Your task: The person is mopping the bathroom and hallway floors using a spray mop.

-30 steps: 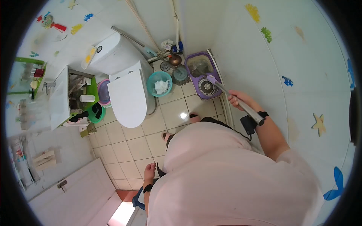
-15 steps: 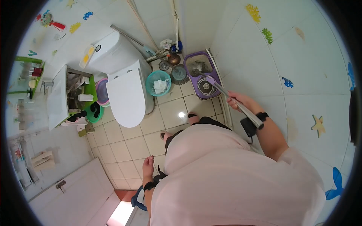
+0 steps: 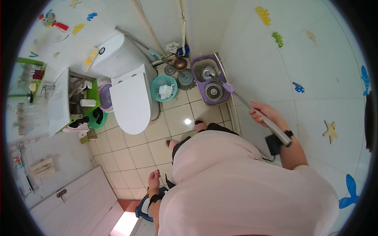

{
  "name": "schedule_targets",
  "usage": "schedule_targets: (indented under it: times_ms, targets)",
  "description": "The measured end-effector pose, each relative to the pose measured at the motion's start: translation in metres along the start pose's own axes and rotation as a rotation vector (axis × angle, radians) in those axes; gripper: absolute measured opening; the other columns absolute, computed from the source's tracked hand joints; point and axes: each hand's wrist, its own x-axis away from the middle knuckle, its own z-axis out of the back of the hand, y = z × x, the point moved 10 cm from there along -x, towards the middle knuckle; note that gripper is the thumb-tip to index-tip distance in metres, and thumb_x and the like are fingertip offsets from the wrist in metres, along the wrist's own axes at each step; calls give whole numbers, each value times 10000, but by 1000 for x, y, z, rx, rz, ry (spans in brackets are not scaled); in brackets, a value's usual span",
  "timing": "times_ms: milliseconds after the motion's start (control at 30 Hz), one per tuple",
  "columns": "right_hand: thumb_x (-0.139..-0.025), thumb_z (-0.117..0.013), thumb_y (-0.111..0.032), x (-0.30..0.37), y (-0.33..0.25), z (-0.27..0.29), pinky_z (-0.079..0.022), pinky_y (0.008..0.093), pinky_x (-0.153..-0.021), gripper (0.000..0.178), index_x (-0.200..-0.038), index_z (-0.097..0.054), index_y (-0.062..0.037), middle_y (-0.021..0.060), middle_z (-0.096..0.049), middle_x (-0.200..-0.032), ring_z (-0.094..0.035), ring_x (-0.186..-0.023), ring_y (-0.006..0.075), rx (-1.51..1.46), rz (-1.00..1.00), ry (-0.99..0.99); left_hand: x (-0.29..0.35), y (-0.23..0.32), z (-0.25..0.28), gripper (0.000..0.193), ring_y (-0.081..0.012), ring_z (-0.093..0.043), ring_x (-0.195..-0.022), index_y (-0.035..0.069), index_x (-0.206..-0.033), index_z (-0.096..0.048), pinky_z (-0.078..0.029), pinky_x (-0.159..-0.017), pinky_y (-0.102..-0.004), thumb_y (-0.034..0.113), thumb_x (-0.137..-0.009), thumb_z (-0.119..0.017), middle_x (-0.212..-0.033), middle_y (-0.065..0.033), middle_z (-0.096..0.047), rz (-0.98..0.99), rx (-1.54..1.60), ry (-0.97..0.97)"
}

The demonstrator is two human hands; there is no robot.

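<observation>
My right hand [image 3: 262, 114] is wrapped around the metal handle of a mop [image 3: 242, 99], over on the right. The handle slants away from me, through a purple collar, down to a round mop head [image 3: 208, 73] in the far compartment of a purple spin-mop bucket [image 3: 226, 74]. Nearer to me, the bucket's round spinner basket [image 3: 214, 91] stands uncovered. At lower left, my left hand [image 3: 154, 180] hangs beside my body with its fingers curled and nothing visible in them.
A white toilet [image 3: 131, 106] with its lid down stands left of a teal waste bin [image 3: 153, 87] holding white paper. Behind the bin a plunger [image 3: 180, 64] and another long-handled mop [image 3: 186, 78] lean at the wall. A sink cabinet [image 3: 59, 100] and a door [image 3: 84, 202] line the left.
My right hand has moved right and a little toward me, drawing the mop handle along. The mop head's round disc now shows in the bucket. My left hand has dropped slightly nearer my body.
</observation>
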Motion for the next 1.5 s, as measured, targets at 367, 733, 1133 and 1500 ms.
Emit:
schedule_targets:
  times_ms: [367,733,1133,1500]
  targets:
    - [-912,-416,-182,-23,-3,-23,-343,154,-329,182,-831,-366,-26,25,-435,-658,-385,-448,40,-313,-51,-174,7,10,3,291,-111,-512,-726,6,-944,-590,-425,-666,-246,278,-863,-523,-819,-36,-593,13,-182,-39]
    - [-920,-403,-185,-37,-15,-38,-333,146,-332,181,-822,-372,-36,20,-425,-649,-376,-443,41,129,118,7,14,13,-8,317,-123,-531,-745,4,-964,-582,-432,-710,-254,298,-859,-530,-811,-36,-595,-88,-74,-18]
    - [-909,-401,-175,27,-3,-25,-332,156,-335,196,-764,-377,-45,13,-422,-636,-401,-462,39,-389,-94,-187,1,-21,30,308,-127,-534,-759,6,-978,-585,-441,-714,-251,287,-865,-528,-871,-52,-600,34,50,10]
    - [-898,-429,-153,-72,-10,-30,-364,183,-351,113,-882,-379,-53,34,-461,-667,-404,-455,56,-57,52,-137,6,12,-1,319,-144,-548,-781,9,-983,-583,-444,-730,-264,299,-862,-528,-872,-58,-601,-58,0,-72]
